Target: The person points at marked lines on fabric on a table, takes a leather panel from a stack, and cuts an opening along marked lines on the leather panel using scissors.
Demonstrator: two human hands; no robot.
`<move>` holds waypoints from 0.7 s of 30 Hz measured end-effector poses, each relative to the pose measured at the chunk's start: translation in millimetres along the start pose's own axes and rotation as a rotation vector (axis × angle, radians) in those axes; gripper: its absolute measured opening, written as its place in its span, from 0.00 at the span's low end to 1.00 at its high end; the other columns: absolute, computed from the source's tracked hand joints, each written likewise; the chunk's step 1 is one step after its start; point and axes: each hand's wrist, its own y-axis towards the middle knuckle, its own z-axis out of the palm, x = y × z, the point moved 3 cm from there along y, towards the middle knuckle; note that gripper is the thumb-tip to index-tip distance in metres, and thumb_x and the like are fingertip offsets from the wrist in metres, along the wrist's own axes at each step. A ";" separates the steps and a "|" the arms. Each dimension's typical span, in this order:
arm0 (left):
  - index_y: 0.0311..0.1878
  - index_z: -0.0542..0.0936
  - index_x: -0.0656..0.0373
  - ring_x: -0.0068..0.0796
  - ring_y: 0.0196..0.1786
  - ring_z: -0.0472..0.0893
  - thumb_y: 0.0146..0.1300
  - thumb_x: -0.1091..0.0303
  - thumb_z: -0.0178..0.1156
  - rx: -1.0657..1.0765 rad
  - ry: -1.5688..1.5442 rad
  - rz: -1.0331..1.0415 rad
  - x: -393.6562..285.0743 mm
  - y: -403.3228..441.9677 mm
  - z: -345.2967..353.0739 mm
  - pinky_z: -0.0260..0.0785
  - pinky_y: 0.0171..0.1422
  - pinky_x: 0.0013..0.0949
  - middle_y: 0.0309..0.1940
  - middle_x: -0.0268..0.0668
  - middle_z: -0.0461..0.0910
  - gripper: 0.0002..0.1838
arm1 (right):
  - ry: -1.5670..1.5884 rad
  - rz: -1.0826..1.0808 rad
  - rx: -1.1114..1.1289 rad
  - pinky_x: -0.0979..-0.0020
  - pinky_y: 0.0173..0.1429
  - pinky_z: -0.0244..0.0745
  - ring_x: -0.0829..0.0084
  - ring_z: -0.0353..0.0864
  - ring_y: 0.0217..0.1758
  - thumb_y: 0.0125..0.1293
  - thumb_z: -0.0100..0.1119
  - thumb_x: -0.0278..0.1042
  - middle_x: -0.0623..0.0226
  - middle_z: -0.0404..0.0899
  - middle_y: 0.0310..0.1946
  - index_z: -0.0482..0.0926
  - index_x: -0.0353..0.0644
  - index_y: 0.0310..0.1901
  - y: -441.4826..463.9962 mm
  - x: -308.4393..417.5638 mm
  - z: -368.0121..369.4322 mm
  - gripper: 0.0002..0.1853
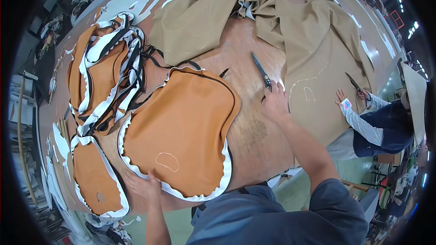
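Observation:
A large orange-brown leather-like piece (181,122) with a white gathered edge lies in front of me, a rounded chalk outline drawn on it. At its lower left edge rests my left hand (144,187), fingers stretched out and the thumb touching the edge. My right hand (275,102) has its fingers over the handles of dark scissors (260,69), which lie on the table with closed blades pointing away. Beside that hand spreads a tan sheet (318,70) with chalk lines. A smaller orange-brown piece (96,177) with a white edge and a small cutout lies left.
A pile of orange-brown pieces (102,70) with white and black trim sits at the left. Bunched tan material (200,22) covers the table's far side. At the right, a co-worker (381,124) leans in with another pair of scissors (353,81).

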 end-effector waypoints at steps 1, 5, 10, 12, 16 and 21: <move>0.77 0.67 0.73 0.62 0.80 0.66 0.63 0.61 0.74 -0.042 0.128 0.124 -22.2 7.9 -10.8 0.55 0.84 0.57 0.79 0.63 0.64 0.44 | -0.059 -0.073 -0.055 0.47 0.72 0.76 0.41 0.69 0.77 0.69 0.59 0.35 0.45 0.68 0.77 0.80 0.41 0.68 5.4 8.3 -3.5 0.25; 0.86 0.59 0.59 0.62 0.89 0.49 0.69 0.51 0.67 0.174 0.052 0.552 -114.8 47.9 63.2 0.43 0.86 0.71 0.86 0.58 0.54 0.48 | 0.327 -0.543 -0.137 0.44 0.78 0.67 0.52 0.69 0.78 0.66 0.61 0.36 0.49 0.74 0.74 0.81 0.39 0.64 78.5 98.4 25.4 0.25; 0.89 0.55 0.49 0.60 0.91 0.40 0.78 0.41 0.52 0.619 0.065 0.680 -199.1 2.1 139.7 0.33 0.84 0.82 0.91 0.48 0.43 0.43 | 0.329 -0.877 0.016 0.44 0.84 0.56 0.52 0.63 0.84 0.76 0.58 0.50 0.52 0.68 0.80 0.73 0.45 0.76 110.3 215.1 57.3 0.32; 0.89 0.54 0.43 0.57 0.91 0.39 0.79 0.38 0.48 0.734 0.081 0.733 -199.0 -30.7 135.5 0.32 0.84 0.83 0.91 0.45 0.42 0.41 | 0.310 -0.813 0.045 0.42 0.85 0.53 0.51 0.61 0.85 0.76 0.58 0.51 0.52 0.66 0.81 0.71 0.47 0.78 103.3 209.1 71.0 0.33; 0.88 0.57 0.37 0.59 0.91 0.40 0.78 0.37 0.50 0.774 0.029 0.752 -201.2 -43.0 134.8 0.34 0.82 0.85 0.91 0.45 0.44 0.40 | 0.333 -0.634 0.087 0.43 0.84 0.55 0.48 0.62 0.84 0.72 0.66 0.48 0.52 0.66 0.81 0.71 0.51 0.79 98.0 161.1 62.8 0.36; 0.86 0.64 0.40 0.61 0.90 0.45 0.76 0.41 0.57 0.788 -0.033 0.773 -208.6 -28.5 122.0 0.38 0.81 0.86 0.89 0.48 0.48 0.39 | 0.649 -0.413 0.138 0.51 0.71 0.72 0.46 0.76 0.69 0.65 0.72 0.41 0.52 0.81 0.63 0.79 0.47 0.70 155.0 145.3 41.6 0.31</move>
